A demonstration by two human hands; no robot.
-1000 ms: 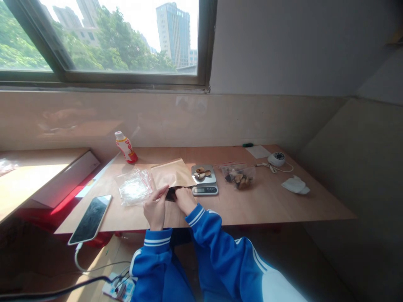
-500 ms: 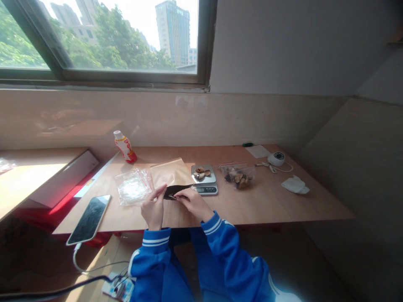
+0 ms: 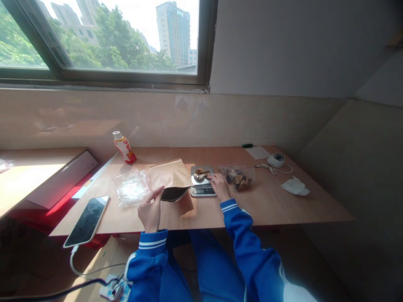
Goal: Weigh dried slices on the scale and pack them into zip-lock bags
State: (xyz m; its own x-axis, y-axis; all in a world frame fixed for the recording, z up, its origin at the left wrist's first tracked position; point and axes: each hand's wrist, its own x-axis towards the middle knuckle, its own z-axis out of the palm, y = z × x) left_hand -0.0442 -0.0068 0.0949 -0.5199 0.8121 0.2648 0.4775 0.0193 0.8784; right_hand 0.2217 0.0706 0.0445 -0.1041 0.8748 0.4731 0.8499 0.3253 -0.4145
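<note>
From my end: left hand [image 3: 149, 212] has thumb and fingers clamped on the left corner of the mouth of the tan paper bag [image 3: 171, 172]. Bag lies mid-table, its mouth toward me, parted, dark inside; can't see any contents. Right corner of the mouth reaches the left side of the silver digital kitchen scale [image 3: 201, 194].

Right hand [image 3: 221, 187] is over the right side of the scale, fingers pointing far-left at the small brown-and-cream dried pieces [image 3: 199, 171] on its square plate. Fingertips are right at the pieces; I can't tell if they're apart, together or pinching one. Display shows digits, too small for me to read.

Just right of the scale: clear zip bag of brown dried chunks [image 3: 242, 179]. Left of the paper bag: stack of clear plastic bags with red seal lines [image 3: 132, 188]. Far left: white-and-red plastic bottle with white cap [image 3: 124, 149]. Near left: dark-screened phone [image 3: 87, 222], cable plugged in, overhanging the edge of the pale wooden table [image 3: 261, 207]. Far right: round white device with a cord [image 3: 276, 159]. Nearer on the right: crumpled white tissue [image 3: 295, 186].
</note>
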